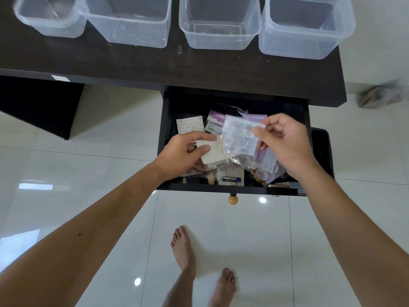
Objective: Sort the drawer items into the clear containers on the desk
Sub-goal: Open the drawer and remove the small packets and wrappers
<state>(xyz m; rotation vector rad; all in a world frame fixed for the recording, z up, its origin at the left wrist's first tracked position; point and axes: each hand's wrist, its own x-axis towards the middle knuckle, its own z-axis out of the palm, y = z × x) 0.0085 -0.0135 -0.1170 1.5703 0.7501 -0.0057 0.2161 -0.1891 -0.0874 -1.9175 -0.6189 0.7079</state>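
Right hand (285,138) pinches crinkled clear packet (240,138).

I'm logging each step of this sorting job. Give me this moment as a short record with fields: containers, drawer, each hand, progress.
containers: four clear containers in a row on the dark desk, all appear empty
drawer: drawer pulled open, cluttered with packets, a battery and tape rolls near the front
left hand: left hand grips a beige card over the drawer
right hand: right hand pinches a clear plastic packet by its upper edge
progress: nothing sorted yet
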